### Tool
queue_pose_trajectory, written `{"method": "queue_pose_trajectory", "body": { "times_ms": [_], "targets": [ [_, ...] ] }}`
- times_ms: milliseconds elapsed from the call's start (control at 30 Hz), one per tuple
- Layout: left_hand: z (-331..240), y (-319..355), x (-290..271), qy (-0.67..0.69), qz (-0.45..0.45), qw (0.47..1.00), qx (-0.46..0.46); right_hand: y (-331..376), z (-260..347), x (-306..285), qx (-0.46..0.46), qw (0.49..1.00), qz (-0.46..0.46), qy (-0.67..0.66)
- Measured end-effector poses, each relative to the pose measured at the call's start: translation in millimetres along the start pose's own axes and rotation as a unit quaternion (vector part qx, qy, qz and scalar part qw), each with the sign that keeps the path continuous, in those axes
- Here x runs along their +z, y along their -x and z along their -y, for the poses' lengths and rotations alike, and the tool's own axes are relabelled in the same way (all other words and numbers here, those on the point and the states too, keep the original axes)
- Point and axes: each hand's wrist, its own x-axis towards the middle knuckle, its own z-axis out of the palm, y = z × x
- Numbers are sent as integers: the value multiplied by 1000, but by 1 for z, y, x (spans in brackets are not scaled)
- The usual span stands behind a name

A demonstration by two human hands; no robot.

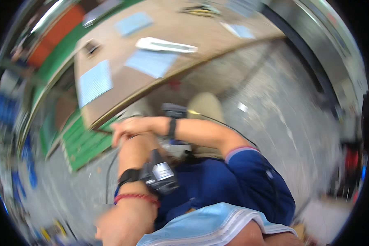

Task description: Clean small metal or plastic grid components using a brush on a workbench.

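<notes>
My left arm is bent, with the elbow forward and my left hand (125, 224) drawn back to the lower edge, smeared by motion. Its fingers cannot be made out. A black strap (129, 176) with a dark boxy device (160, 174) and a red cord bracelet (136, 198) are on that arm. My right forearm crosses my body, wearing a black wristband (172, 128). At the left elbow rests my right hand (131, 126), its partly visible fingers apart and touching the skin. No object shows in it. Both hands are off the table (110, 53).
On the table lie a long white object (166, 45), several light-blue sheets (96, 83) and a small dark item (92, 48). Pliers-like tools (201, 10) sit farther back. A green slatted platform (90, 139) stands at left. A black cable (233, 131) runs past my right arm.
</notes>
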Motion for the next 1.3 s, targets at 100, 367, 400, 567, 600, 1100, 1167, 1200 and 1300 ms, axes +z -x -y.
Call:
{"method": "queue_pose_trajectory", "body": {
  "times_ms": [100, 367, 400, 567, 600, 1100, 1167, 1200, 1300],
  "targets": [
    [4, -8, -13, -125, -30, 986, -106, 22, 10, 3, 54, 996, -25, -63],
    [6, -13, -13, -156, -46, 977, -136, -5, 8, 26, 75, 992, 20, -101],
    [5, -12, -14, -149, -44, 979, -130, -3, 10, 24, 95, 992, 27, -82],
    [1, -11, -20, -119, -31, 986, -114, 2, 6, 12, 79, 997, 14, -9],
    [0, -10, -21, -114, -28, 987, -112, 3, 5, 9, 72, 997, -4, 10],
    [-27, -57, 27, -383, -59, 872, -301, 42, 35, -47, -137, 943, -302, 23],
    [-28, -76, 45, -481, -67, 832, -267, 70, 34, -50, -115, 935, -310, 131],
    [-33, -76, 54, -513, -76, 816, -256, 87, 31, -56, -103, 921, -319, 199],
    [-47, -78, 77, -599, -84, 758, -244, 126, 38, -79, -98, 856, -360, 359]
  ]
}}
